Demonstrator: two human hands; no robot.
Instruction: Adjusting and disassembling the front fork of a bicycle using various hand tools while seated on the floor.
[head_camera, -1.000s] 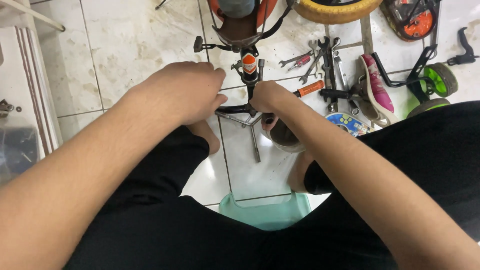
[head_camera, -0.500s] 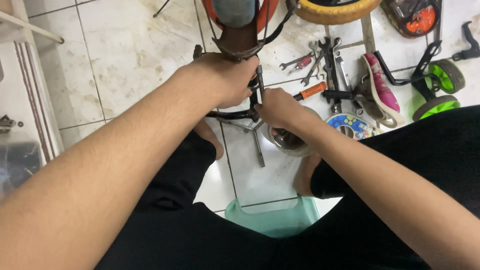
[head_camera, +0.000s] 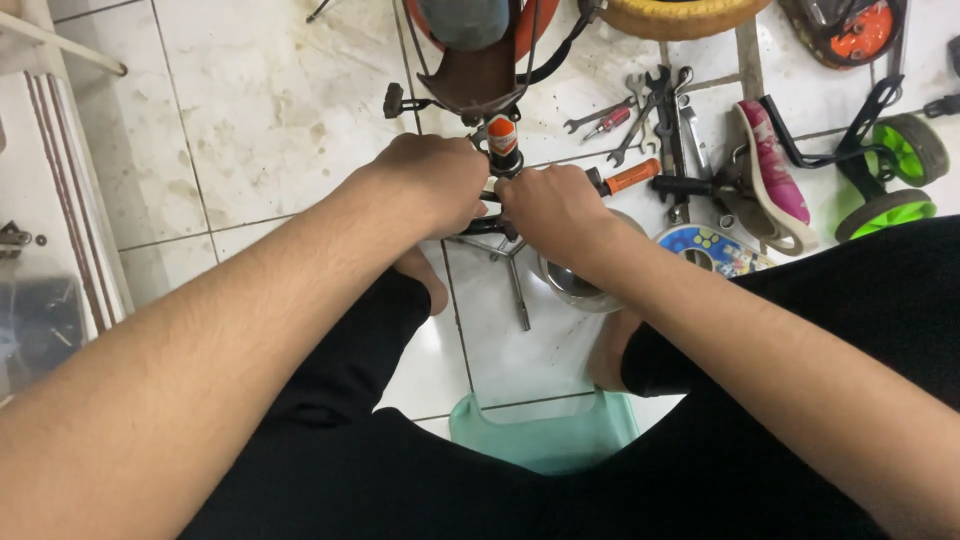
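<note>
- Both fists are closed side by side just above the middle of the frame: the left hand is curled tight around a dark metal part of the small bicycle frame, and the right hand is clenched on a tool with an orange handle that sticks out toward the right.
- Between the two sets of knuckles stands a short orange and white tube of the bicycle, upright, touching or almost touching both hands.
- What exactly the fingers pinch underneath is hidden by the hands themselves.
- Below the hands a thin grey metal rod lies on the white tiled floor, and a shiny steel bowl sits just under the right wrist.
- Upper right of the frame: a scatter of steel spanners, a pink and white shoe on its side, and black stabiliser arms carrying bright green wheels.
- A yellow tyre runs along the top edge.
- A round blue patterned tin lies near the right forearm.
- Bottom centre shows the edge of a pale green plastic stool between the black-clad legs.
</note>
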